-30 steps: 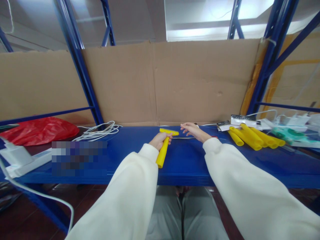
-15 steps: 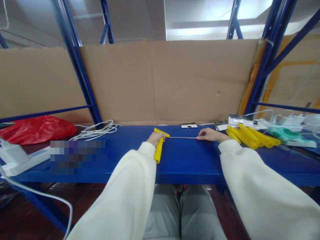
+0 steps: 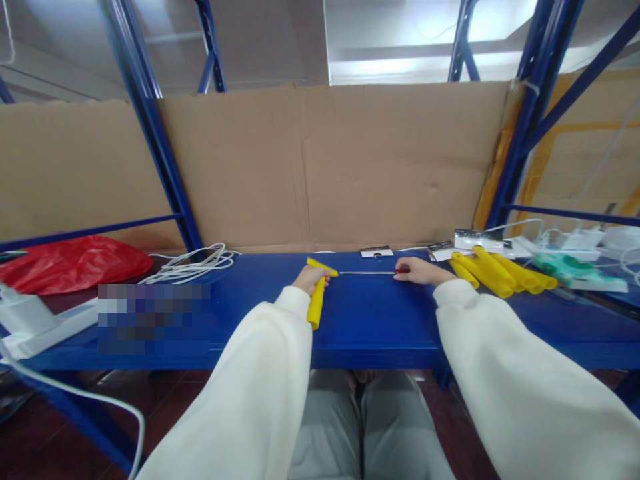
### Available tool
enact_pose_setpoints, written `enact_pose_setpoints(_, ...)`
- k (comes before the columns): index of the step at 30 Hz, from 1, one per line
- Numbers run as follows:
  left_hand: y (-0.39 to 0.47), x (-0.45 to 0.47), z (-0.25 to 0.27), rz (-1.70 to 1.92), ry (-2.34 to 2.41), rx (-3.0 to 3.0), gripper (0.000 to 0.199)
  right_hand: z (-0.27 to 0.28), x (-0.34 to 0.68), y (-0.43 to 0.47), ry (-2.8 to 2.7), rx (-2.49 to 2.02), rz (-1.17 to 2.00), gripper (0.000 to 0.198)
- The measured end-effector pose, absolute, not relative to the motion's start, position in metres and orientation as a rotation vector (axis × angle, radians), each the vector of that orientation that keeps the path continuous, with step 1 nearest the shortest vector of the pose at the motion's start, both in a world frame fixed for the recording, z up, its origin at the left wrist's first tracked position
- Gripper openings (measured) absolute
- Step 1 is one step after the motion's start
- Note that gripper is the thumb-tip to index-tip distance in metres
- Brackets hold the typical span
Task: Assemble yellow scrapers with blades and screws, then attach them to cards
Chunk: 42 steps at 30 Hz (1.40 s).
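My left hand (image 3: 311,279) is closed round a yellow T-shaped piece (image 3: 315,308) with a thick round handle pointing toward me and a slanted crosspiece at the top. A thin metal shaft reaches from the crosspiece across to my right hand (image 3: 416,272). It belongs to a screwdriver (image 3: 370,273), whose small red handle shows at my right fingertips, pinched between them. The shaft lies nearly level, its tip meeting the right end of the yellow crosspiece. Exactly how the tip sits there is too small to tell.
Several yellow tubes (image 3: 493,272) lie by my right forearm, near white-and-black packets (image 3: 477,240) and a green-and-white item (image 3: 575,267). A small card (image 3: 377,252) lies at the back. Leftward are coiled white cable (image 3: 200,263), a red bag (image 3: 75,263) and a power strip (image 3: 60,323). Cardboard (image 3: 400,167) stands behind.
The screwdriver's red handle now shows at my right fingertips, where the fingers hid it before. My left hand keeps its hold on the yellow piece. The whole view has shifted slightly.
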<state>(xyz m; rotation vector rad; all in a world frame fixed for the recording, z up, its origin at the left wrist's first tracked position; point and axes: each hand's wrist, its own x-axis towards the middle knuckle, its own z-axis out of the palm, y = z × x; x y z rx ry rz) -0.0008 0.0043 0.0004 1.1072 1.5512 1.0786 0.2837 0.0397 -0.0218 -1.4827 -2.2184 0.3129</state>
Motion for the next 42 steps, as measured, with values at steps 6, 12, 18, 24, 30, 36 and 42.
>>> enact_pose_setpoints(6,0.004,0.0004,-0.0004,1.086,1.523,1.123,0.01,-0.0229,0.2807,0.0401,-2.24,-1.353,0.362,0.024)
enact_pose_setpoints(12,0.0008,0.0024,0.0012,1.101,1.5,1.124,0.013,-0.0241,0.2795,0.0405,-2.252,-1.374,0.341,0.022)
enact_pose_setpoints(18,-0.001,0.0044,0.0022,1.102,1.484,1.131,0.013,-0.024,0.2786,0.0393,-2.238,-1.399,0.336,0.018)
enact_pose_setpoints(24,-0.0009,0.0042,0.0013,1.11,1.481,1.133,0.012,-0.0234,0.2783,0.0394,-2.234,-1.427,0.312,0.019)
enact_pose_setpoints(30,-0.0007,0.0043,0.0017,1.103,1.484,1.129,0.013,-0.0221,0.2769,0.0374,-2.226,-1.458,0.314,0.015)
enact_pose_setpoints(36,0.003,0.0029,-0.0014,1.092,1.477,1.152,0.011,-0.0233,0.2773,0.0385,-2.23,-1.452,0.297,0.018)
enact_pose_setpoints(42,0.0064,0.0023,-0.0029,1.082,1.472,1.158,0.008,-0.0218,0.2766,0.0375,-2.239,-1.461,0.287,0.015)
